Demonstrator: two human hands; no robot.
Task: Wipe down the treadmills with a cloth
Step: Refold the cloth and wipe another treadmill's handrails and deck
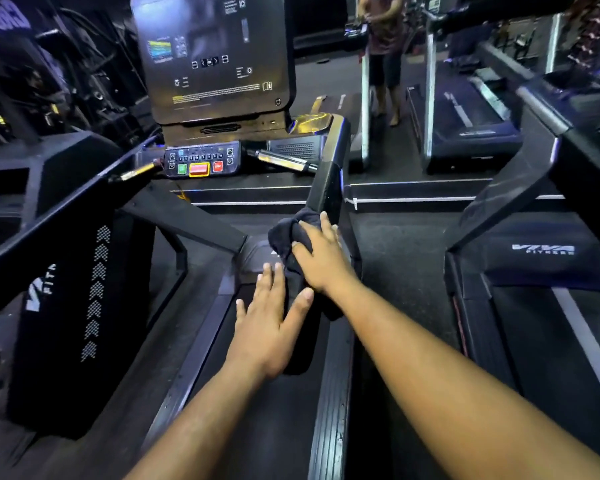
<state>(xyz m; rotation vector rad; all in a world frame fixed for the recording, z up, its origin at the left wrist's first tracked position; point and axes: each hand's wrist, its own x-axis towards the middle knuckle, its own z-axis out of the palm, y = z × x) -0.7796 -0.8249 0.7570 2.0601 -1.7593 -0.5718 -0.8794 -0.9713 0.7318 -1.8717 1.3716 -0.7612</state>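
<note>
Wiping the right side rail (329, 181) of the near treadmill (201, 157), dark cloth (288, 233) bunched at the rail's lower end. Pressing it with right hand (321, 259), fingers laid flat over it; left hand (267, 323) hovering open, holding nothing. Probably needing a stroke up the rail next.

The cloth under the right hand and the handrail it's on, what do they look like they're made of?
The cloth looks like soft dark fabric: it bunches into folds and hangs limp. The handrail looks like hard black plastic or coated metal, semi-gloss, with light glinting along its edges. The short bar beside the button panel looks like polished metal.
</note>
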